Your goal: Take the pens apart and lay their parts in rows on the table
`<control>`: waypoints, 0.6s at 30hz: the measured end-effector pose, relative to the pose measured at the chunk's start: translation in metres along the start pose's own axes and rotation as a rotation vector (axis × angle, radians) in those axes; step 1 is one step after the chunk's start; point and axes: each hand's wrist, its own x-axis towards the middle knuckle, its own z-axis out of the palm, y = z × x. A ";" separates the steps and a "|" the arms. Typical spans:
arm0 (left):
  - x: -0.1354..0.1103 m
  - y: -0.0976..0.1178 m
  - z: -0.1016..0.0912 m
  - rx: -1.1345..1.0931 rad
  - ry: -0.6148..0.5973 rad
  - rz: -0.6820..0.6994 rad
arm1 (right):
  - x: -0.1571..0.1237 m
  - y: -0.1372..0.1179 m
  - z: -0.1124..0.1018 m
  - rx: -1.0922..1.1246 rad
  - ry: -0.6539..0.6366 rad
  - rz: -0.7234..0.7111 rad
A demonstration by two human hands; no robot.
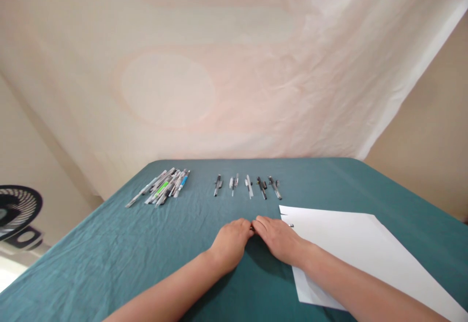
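My left hand [231,243] and my right hand [278,238] meet knuckle to knuckle on the teal tablecloth [109,263]. Together they hold a thin pen [290,225]; only its metal tip shows past my right hand. The right hand lies at the left edge of a white paper sheet [351,249]. Beyond the hands, several separate pens [248,185] lie in a row. A heap of pens [164,186] sits farther left.
A pale cloth backdrop [226,68] hangs behind the table's far edge. A black fan [16,210] stands on the floor at the left. Beige wall [435,131] shows at the right.
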 end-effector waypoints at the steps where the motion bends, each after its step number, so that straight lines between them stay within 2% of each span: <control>1: 0.000 0.000 0.000 0.022 -0.001 0.006 | 0.000 0.000 -0.001 -0.008 -0.008 0.005; 9: 0.001 0.001 0.003 0.036 -0.014 -0.012 | -0.003 0.008 -0.006 -0.026 -0.032 0.027; 12: 0.002 -0.001 0.004 0.035 -0.009 -0.018 | -0.003 0.012 -0.008 -0.007 -0.011 0.026; 18: 0.005 -0.005 0.004 -0.006 -0.049 -0.111 | -0.003 0.016 -0.013 0.024 0.056 0.117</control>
